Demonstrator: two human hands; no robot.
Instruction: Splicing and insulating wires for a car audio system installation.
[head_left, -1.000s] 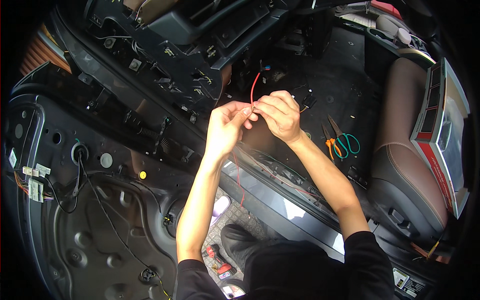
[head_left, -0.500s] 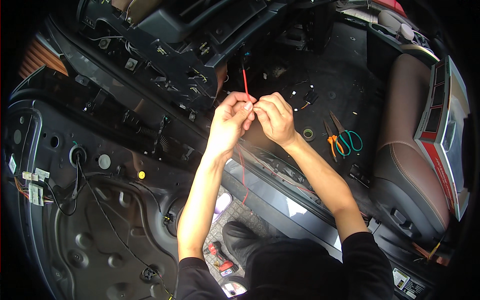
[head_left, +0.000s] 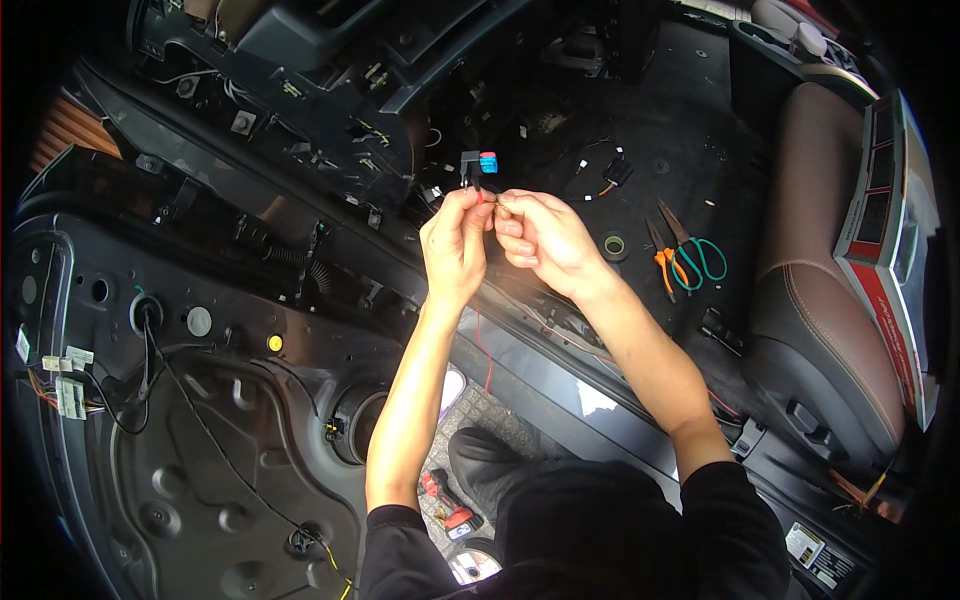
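Between my hands is a small black fuse holder (head_left: 470,167) with a blue and a red piece on its side, standing just above the fingertips. A short length of red wire (head_left: 482,197) runs down from it. My left hand (head_left: 455,245) is closed, thumb and fingers pinching this wire. My right hand (head_left: 552,240) is closed too, its fingertips pinching at the wire's end right beside the left thumb. The exact contact point is too small to make out. Below the left hand a thin red wire (head_left: 482,350) hangs over the door sill.
Orange-handled pliers (head_left: 667,265) and green-handled scissors (head_left: 695,255) lie on the car floor, near a green tape roll (head_left: 613,245) and a black connector (head_left: 618,172). The seat (head_left: 815,200) stands right, the door (head_left: 230,400) left. A red power tool (head_left: 450,505) lies on the paving.
The fuse holder has come out from under the dashboard toward my hands, its blue piece now in plain view. The red wire showing above my fingers is shorter. My view has shifted slightly.
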